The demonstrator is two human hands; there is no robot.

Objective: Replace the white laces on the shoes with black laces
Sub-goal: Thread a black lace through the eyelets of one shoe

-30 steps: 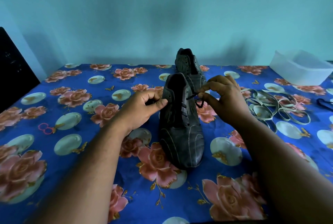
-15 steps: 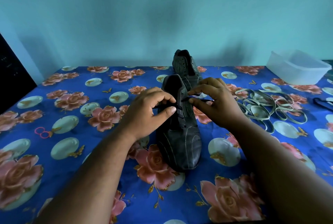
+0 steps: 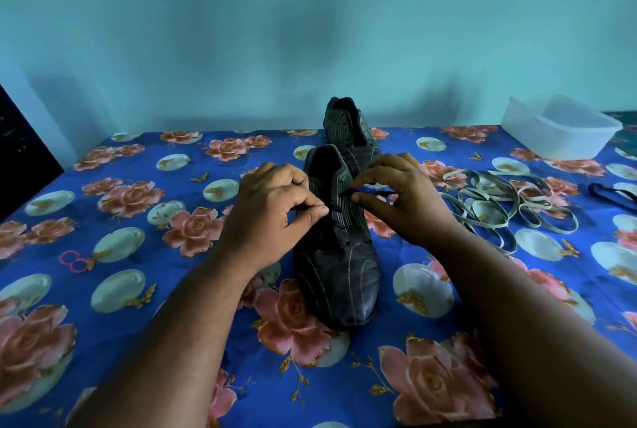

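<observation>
Both hands pinch a black lace (image 3: 336,209) over the near shoe (image 3: 336,265): left hand (image 3: 272,217) at its left side, right hand (image 3: 401,196) at its right. Dark grey with pale stitched lines, the shoe stands on the flowered blue tablecloth (image 3: 138,289), toe towards the camera. White laces (image 3: 499,207) lie loosely coiled to its right.

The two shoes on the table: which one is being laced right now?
The nearer shoe: both hands, left hand and right hand, pinch its black lace. The farther shoe behind it stands untouched.
</observation>
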